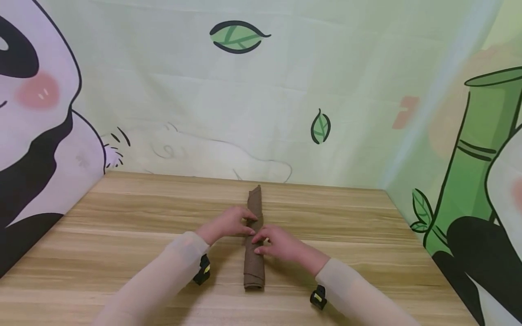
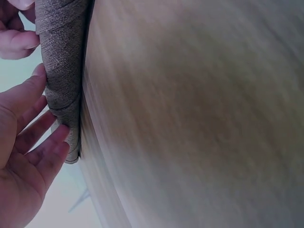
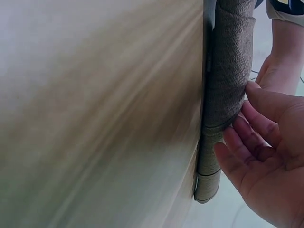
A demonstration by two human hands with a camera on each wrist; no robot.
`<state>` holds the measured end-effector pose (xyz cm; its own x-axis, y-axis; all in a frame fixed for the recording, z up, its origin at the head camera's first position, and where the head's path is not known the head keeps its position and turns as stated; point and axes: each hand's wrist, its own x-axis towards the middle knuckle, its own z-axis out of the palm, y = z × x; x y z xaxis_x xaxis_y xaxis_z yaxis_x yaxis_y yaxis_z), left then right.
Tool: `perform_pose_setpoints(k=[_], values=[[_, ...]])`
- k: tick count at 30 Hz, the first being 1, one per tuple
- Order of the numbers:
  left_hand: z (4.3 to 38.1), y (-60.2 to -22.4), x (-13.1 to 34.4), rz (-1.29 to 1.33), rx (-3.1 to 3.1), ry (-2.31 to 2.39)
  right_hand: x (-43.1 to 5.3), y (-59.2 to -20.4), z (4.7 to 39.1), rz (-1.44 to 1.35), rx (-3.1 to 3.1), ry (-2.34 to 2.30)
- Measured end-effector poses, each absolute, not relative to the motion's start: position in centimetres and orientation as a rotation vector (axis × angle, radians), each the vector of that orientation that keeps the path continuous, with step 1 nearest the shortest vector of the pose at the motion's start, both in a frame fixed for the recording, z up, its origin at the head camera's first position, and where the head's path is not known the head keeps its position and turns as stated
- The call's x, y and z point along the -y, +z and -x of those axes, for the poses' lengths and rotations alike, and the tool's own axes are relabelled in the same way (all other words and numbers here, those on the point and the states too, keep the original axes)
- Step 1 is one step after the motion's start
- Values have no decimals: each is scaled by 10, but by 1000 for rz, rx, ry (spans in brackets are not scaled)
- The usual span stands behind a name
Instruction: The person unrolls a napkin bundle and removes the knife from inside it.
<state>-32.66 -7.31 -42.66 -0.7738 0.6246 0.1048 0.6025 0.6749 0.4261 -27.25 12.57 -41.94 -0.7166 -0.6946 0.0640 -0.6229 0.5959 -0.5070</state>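
A brown cloth (image 1: 254,267), rolled into a long narrow tube, lies lengthwise on the wooden table, pointing away from me. Its far end tapers to a loose tip, while the near end shows rolled layers. My left hand (image 1: 230,222) touches the roll from the left, a little past its middle, with fingertips and thumb. From the right, nearer to me, my right hand (image 1: 282,245) rests its fingertips on the cloth. In the left wrist view, the fingers (image 2: 32,130) lie loosely extended against the roll. The right wrist view shows gently bent fingers (image 3: 240,147) along the roll's side.
The wood-grain table (image 1: 342,222) runs back to a printed backdrop (image 1: 183,90) with leaves, pandas and bamboo. A small black device (image 1: 202,270) sits at the left wrist, and another black device (image 1: 318,297) at the right.
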Motion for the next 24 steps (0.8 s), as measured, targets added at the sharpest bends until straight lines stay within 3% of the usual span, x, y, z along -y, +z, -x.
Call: perform_pose_setpoints(k=[24], values=[[323, -428, 71, -1005, -2851, 669, -117, -418, 294, 1089, -2567, -754]])
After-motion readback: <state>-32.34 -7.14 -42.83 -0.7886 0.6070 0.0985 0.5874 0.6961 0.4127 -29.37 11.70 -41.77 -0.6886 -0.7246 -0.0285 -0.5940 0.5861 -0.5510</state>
